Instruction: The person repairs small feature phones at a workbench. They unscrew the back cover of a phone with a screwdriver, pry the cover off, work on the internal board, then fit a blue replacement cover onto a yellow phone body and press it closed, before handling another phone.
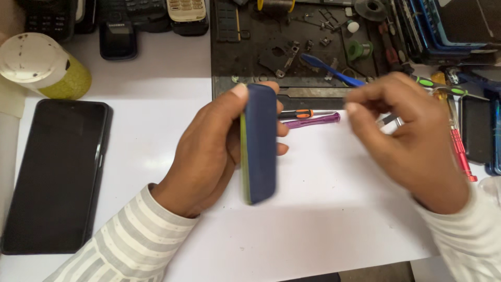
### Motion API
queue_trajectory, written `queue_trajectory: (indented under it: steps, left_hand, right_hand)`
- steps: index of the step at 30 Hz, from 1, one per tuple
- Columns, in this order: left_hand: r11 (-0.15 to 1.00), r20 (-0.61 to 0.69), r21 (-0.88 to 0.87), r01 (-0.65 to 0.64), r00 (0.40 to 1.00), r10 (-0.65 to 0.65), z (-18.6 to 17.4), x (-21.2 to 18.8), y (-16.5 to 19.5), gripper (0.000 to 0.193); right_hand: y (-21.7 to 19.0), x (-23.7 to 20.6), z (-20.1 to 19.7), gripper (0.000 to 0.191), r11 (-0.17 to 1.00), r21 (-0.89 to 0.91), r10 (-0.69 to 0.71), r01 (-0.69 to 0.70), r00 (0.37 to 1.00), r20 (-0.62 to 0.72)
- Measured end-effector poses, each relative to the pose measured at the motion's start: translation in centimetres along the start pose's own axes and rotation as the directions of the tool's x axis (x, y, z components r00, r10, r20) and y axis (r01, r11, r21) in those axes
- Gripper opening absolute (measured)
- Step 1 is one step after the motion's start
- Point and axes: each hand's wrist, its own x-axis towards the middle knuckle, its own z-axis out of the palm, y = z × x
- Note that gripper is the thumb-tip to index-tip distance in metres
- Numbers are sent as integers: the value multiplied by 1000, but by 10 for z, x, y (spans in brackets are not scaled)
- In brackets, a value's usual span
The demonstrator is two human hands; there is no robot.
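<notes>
Blue on its back and yellow-green along one edge, the small phone (259,143) stands on its long side above the middle of the white sheet (323,209), clamped in the left hand (209,156) — thumb over its top end, fingers wrapped round the far face. The right hand (407,141) hovers just beside it, fingers pinched together; it looks to nip something thin, though motion blur hides what, so I cannot tell for sure. By my reading the phone is being turned and inspected along its seam, and any closer work calls for a steady grip and a fine tool at that edge.

Two thin screwdrivers lie just behind the phone at the sheet's far edge — one with an orange collar (302,113), one purple (312,122). Beyond them the dark work mat (250,47) carries loose metal parts and a blue toothbrush (331,70). A large black smartphone (55,172) lies face up at the bench's left edge, with a white-lidded jar (42,65) behind it. Red-handled tools (462,151) sit near the right edge, close under the right wrist, where a sleeve could catch them.
</notes>
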Motion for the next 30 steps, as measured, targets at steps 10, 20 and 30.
queue_trajectory:
  steps: [10,20,30]
  left_hand:
    - [962,-126,64,266,958,-256,3,6,2,60]
    - [958,-79,103,267,962,-260,-6,0,2,63]
    - [968,99,247,52,992,-78,-1,-6,13,71]
  right_hand:
    - [59,-32,-37,21,656,-658,540,-371,839,66]
    - [103,-58,-63,24,590,-786,493,-185,854,169]
    - [70,-48,-72,21,809,-588,193,-6,947,256]
